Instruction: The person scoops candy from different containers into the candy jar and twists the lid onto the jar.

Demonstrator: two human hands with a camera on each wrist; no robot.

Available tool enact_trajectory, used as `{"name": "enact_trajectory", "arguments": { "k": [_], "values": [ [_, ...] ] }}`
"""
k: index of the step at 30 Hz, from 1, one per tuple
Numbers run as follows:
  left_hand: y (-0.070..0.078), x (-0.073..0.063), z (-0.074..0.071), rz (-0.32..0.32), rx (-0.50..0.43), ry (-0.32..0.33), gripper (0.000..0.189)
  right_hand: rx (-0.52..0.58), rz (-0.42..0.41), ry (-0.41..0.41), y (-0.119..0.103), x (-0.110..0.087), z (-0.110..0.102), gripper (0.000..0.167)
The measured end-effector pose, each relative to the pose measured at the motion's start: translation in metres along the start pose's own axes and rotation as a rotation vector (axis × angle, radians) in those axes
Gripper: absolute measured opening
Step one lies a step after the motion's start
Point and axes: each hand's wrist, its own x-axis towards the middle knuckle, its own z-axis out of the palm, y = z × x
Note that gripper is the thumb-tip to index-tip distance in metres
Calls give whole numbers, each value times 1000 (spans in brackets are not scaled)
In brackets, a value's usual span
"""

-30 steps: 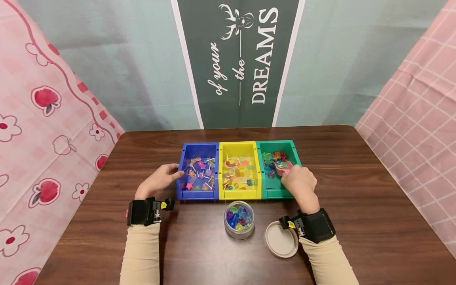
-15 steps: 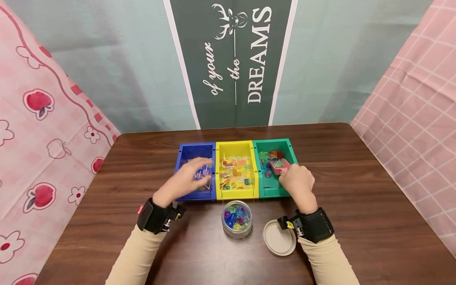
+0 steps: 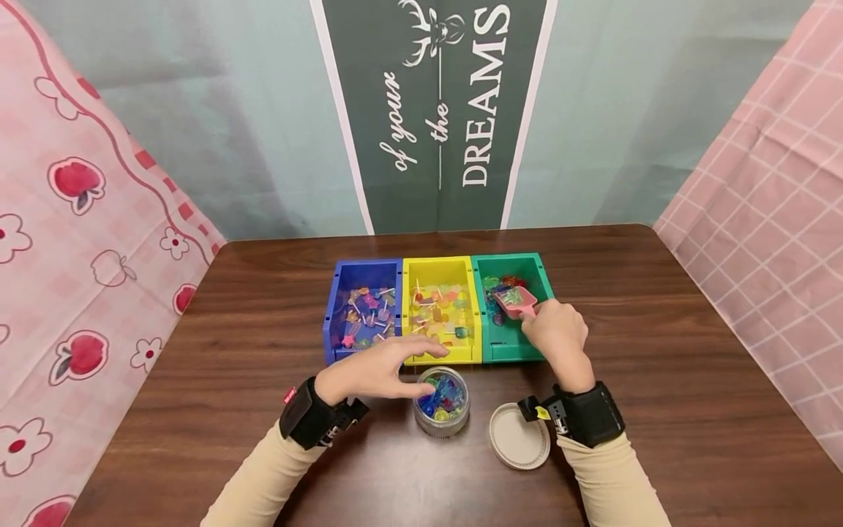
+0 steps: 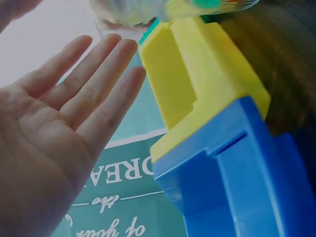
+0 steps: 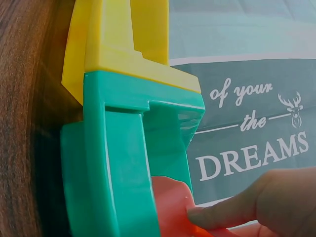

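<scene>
My right hand [image 3: 558,334] grips the handle of a small pink scoop [image 3: 515,301], which holds some clear green pieces. The scoop is over the green bin [image 3: 512,353], where more translucent beads [image 3: 514,281] lie. My left hand [image 3: 388,368] reaches across with fingers extended and spread, its thumb overlapping the rim of a clear jar [image 3: 443,427] in the head view. Colourful see-through beads [image 3: 451,394] fill that jar. In the left wrist view the left palm [image 4: 47,133] faces the camera with straight fingers and nothing in it.
The blue bin [image 3: 369,275] and yellow bin [image 3: 437,271], joined to the green one, contain small candy-shaped charms. A pale round lid [image 3: 520,437] lies right of the jar on the wooden table [image 3: 658,351]. A printed cloth [image 3: 435,132] hangs behind.
My left hand has left the blue bin's side and moved right and nearer, to the jar. The right hand has raised the scoop slightly within the green bin.
</scene>
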Motion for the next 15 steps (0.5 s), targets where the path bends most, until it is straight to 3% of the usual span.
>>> {"name": "enact_trajectory", "arguments": {
  "k": [6, 11, 15],
  "values": [
    [-5, 1, 8, -16, 30, -104, 79, 58, 30, -53, 1, 1, 0, 40],
    [-9, 3, 10, -12, 30, -129, 91, 110, 21, -64, 3, 3, -7, 42],
    [-15, 6, 13, -6, 17, -145, 90, 127, -5, -80, 7, 2, -12, 43]
  ]
}}
